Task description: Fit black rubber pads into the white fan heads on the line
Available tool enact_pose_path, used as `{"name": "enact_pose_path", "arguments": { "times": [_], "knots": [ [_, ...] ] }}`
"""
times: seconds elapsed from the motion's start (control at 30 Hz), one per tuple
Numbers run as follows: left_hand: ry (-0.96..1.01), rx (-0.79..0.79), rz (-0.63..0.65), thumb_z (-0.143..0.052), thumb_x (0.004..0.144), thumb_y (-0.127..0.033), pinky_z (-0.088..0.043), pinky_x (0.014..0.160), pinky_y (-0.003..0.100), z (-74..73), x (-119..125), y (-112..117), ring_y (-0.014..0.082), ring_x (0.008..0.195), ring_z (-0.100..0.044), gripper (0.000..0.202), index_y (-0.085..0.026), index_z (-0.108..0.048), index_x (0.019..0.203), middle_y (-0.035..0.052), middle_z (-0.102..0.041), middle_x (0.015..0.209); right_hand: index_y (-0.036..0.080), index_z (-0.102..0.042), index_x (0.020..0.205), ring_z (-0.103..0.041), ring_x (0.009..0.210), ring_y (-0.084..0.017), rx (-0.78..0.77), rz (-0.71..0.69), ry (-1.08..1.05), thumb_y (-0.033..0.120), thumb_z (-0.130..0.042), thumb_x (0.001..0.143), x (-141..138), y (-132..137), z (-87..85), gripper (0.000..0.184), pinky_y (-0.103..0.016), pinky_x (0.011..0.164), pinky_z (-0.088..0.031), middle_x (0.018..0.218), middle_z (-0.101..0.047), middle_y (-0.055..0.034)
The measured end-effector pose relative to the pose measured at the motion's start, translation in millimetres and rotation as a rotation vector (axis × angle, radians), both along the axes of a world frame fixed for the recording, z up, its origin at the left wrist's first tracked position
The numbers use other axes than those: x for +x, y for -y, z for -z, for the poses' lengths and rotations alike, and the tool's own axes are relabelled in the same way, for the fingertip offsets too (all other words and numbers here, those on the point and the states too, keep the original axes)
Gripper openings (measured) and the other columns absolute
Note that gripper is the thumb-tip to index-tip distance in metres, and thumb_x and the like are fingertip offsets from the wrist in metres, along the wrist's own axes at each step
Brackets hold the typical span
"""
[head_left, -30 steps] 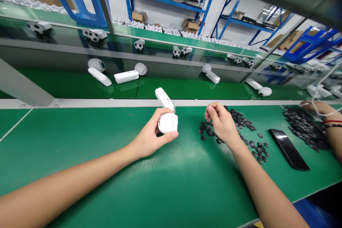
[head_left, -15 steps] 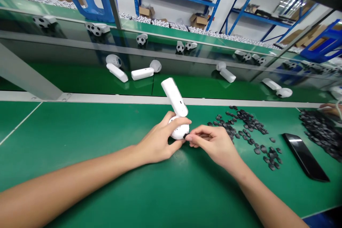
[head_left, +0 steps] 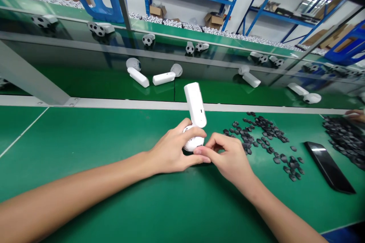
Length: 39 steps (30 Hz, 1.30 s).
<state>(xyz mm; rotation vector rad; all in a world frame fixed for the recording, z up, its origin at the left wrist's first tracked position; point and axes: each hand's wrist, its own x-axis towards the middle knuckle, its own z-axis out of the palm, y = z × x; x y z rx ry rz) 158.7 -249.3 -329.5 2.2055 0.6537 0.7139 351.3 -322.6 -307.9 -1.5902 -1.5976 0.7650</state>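
Note:
My left hand (head_left: pixel 172 152) is closed around the round head of a white handheld device (head_left: pixel 195 111), whose flat handle stands upright above my fingers. My right hand (head_left: pixel 228 157) is pinched against the lower right side of that round head; a small black piece seen in its fingertips earlier is now hidden. Both hands hover just over the green table (head_left: pixel 85 140). A scatter of small black parts (head_left: pixel 262 133) lies on the table just right of my right hand.
A black phone (head_left: pixel 329 167) lies at the right, beside a second heap of black parts (head_left: pixel 343 136) and another person's hand (head_left: pixel 356 115). Beyond a grey rail, several white devices (head_left: pixel 164 78) lie on a green conveyor. Blue shelving with boxes stands behind.
My right hand left the black parts with one pinched in its fingers and came to the device's round head. My left hand tipped the device so its handle stands more upright.

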Motion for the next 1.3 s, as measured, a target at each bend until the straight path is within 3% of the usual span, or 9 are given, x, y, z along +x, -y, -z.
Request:
{"name": "enact_pose_path", "arguments": {
  "times": [0.23, 0.33, 0.43, 0.63, 0.8, 0.93, 1.1, 1.2, 1.3],
  "knots": [
    [0.041, -0.08, 0.019, -0.081, 0.086, -0.045, -0.048, 0.08, 0.031, -0.2, 0.0, 0.9, 0.019, 0.092, -0.059, 0.041, -0.028, -0.061, 0.118, 0.0021, -0.056, 0.11, 0.021, -0.063, 0.071, -0.057, 0.063, -0.013, 0.016, -0.134, 0.02, 0.039, -0.077, 0.091, 5.6, -4.1, 3.3, 0.03, -0.025, 0.059, -0.042, 0.07, -0.067, 0.0028],
    [0.103, -0.148, 0.018, -0.069, 0.097, -0.04, -0.047, 0.085, 0.031, 1.1, 0.5, -0.1, 0.018, 0.094, -0.06, 0.028, -0.027, -0.061, 0.12, 0.0013, -0.061, 0.109, 0.024, -0.072, 0.092, -0.063, 0.075, -0.014, -0.004, -0.29, 0.097, 0.036, -0.054, 0.107, 32.6, -13.3, -5.0, 0.027, -0.026, 0.071, -0.048, 0.086, -0.073, 0.0011],
    [0.11, -0.208, -0.02, -0.064, 0.1, -0.038, -0.044, 0.08, 0.029, 0.0, -2.4, -2.9, 0.0155, 0.086, -0.058, 0.022, -0.026, -0.063, 0.118, 0.0007, -0.064, 0.108, 0.028, -0.073, 0.121, -0.068, 0.09, -0.018, 0.008, -0.165, 0.261, 0.036, -0.048, 0.109, 74.3, -23.6, -9.8, 0.029, -0.03, 0.081, -0.051, 0.102, -0.076, -0.0013],
    [0.149, -0.513, -0.009, -0.063, 0.098, -0.042, -0.038, 0.062, 0.024, -4.1, -7.4, -8.1, 0.0117, 0.065, -0.047, 0.021, -0.022, -0.064, 0.106, -0.0043, -0.055, 0.077, 0.03, -0.083, 0.101, -0.069, 0.09, -0.023, -0.073, -0.082, 0.515, 0.042, -0.066, 0.099, 126.5, -33.8, -2.2, 0.021, -0.035, 0.081, -0.052, 0.107, -0.074, -0.0045],
    [0.061, -0.424, -0.027, -0.062, 0.099, -0.047, -0.041, 0.064, 0.025, -5.7, -7.0, -10.0, 0.0128, 0.068, -0.05, 0.031, -0.026, -0.065, 0.121, -0.0026, -0.06, 0.084, 0.028, -0.084, 0.101, -0.07, 0.092, -0.024, -0.05, -0.078, 0.5, 0.041, -0.063, 0.1, 124.2, -37.7, 3.2, 0.025, -0.037, 0.089, -0.052, 0.105, -0.075, -0.0058],
    [0.041, -0.331, -0.014, -0.061, 0.1, -0.045, -0.047, 0.069, 0.029, -2.4, -7.2, -8.9, 0.0153, 0.072, -0.054, 0.073, -0.038, -0.026, 0.163, -0.0005, -0.064, 0.095, 0.026, -0.084, 0.1, -0.07, 0.088, -0.023, 0.011, 0.028, 0.521, 0.038, -0.062, 0.1, 121.4, -44.3, 12.7, 0.026, -0.038, 0.088, -0.051, 0.102, -0.075, -0.0071],
    [0.052, -0.291, -0.087, -0.072, 0.093, -0.039, -0.051, 0.071, 0.032, 6.2, -4.8, -6.1, 0.0178, 0.078, -0.06, 0.113, -0.034, 0.014, 0.166, 0.0083, -0.064, 0.118, 0.026, -0.083, 0.107, -0.068, 0.082, -0.023, 0.028, 0.124, 0.537, 0.041, -0.065, 0.098, 118.4, -47.4, 20.0, 0.025, -0.035, 0.077, -0.05, 0.099, -0.075, -0.0069],
    [0.01, -0.287, -0.1, -0.075, 0.09, -0.04, -0.053, 0.08, 0.037, 7.1, -3.3, -6.7, 0.0223, 0.092, -0.064, 0.113, -0.032, 0.008, 0.167, 0.0131, -0.06, 0.134, 0.025, -0.082, 0.106, -0.068, 0.083, -0.023, 0.053, 0.107, 0.522, 0.042, -0.059, 0.101, 116.9, -45.3, 18.5, 0.029, -0.035, 0.077, -0.049, 0.099, -0.075, -0.0072],
    [0.043, -0.317, -0.089, -0.073, 0.091, -0.041, -0.053, 0.086, 0.038, 5.1, -3.7, -8.7, 0.0258, 0.103, -0.064, 0.09, -0.026, -0.021, 0.163, 0.0139, -0.06, 0.136, 0.025, -0.082, 0.099, -0.068, 0.085, -0.023, 0.008, 0.05, 0.532, 0.043, -0.064, 0.098, 115.4, -44.1, 16.5, 0.026, -0.035, 0.081, -0.05, 0.102, -0.074, -0.0069]
  ]
}}
